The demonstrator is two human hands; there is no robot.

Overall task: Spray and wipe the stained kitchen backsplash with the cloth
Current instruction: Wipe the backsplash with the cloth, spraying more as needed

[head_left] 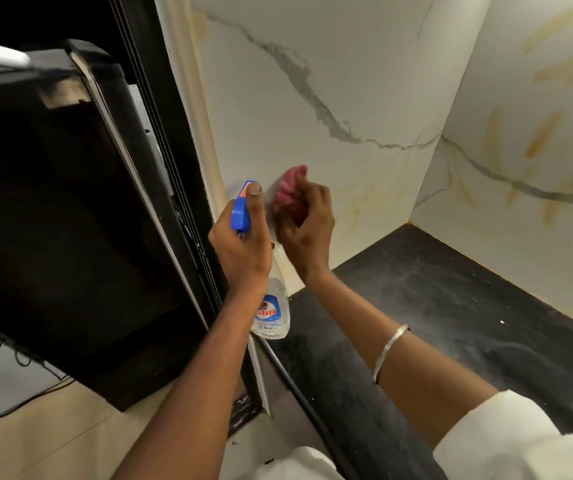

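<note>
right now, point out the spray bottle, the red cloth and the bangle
spray bottle (271,311): head view, on the label of its clear body
red cloth (290,192): head view, on its bunched middle
bangle (386,351): head view, on the middle of the silver band

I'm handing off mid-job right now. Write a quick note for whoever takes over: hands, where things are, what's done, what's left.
Left hand: grips the spray bottle, blue head toward the wall.
Right hand: fingers hold the bunched pink cloth low on the backsplash, near its left edge.
Done: wiping under way there.
Left: yellowish stains right of the cloth, and more on the side wall panel.
</note>
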